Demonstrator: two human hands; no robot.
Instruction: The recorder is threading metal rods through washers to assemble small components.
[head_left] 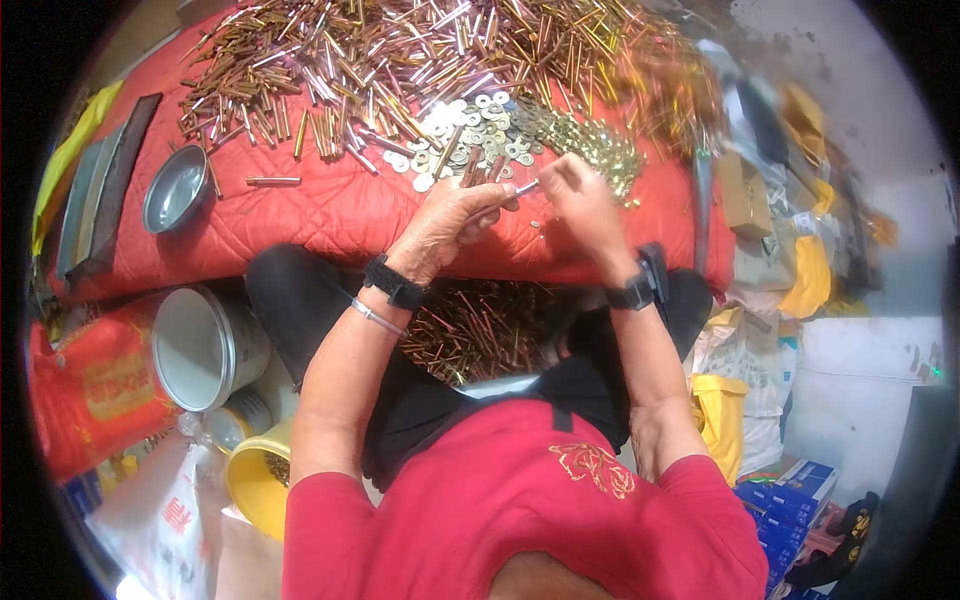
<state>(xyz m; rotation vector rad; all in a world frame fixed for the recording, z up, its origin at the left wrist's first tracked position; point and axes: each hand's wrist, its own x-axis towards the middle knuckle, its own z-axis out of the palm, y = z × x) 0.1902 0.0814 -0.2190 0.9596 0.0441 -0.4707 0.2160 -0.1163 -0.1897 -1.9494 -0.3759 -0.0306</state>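
My left hand (452, 217) grips a small bunch of thin copper-coloured metal rods (482, 170), with one silvery rod sticking out to the right. My right hand (580, 200) pinches the end of that silvery rod (524, 187) with its fingertips. Both hands hover over a red quilted cloth (330, 215). Just beyond them lies a heap of silver washers (470, 125) and a heap of brass-coloured washers (590, 145). A large pile of copper and silver rods (400, 55) covers the far part of the cloth. More rods (480, 330) lie in a pile between my knees.
A shallow metal bowl (175, 188) sits on the cloth at the left, a loose rod (272, 181) beside it. Below the cloth stand a grey bucket (205, 345), a yellow container (255, 480) and a red sack (95, 390). Boxes and yellow bags (805, 275) crowd the right.
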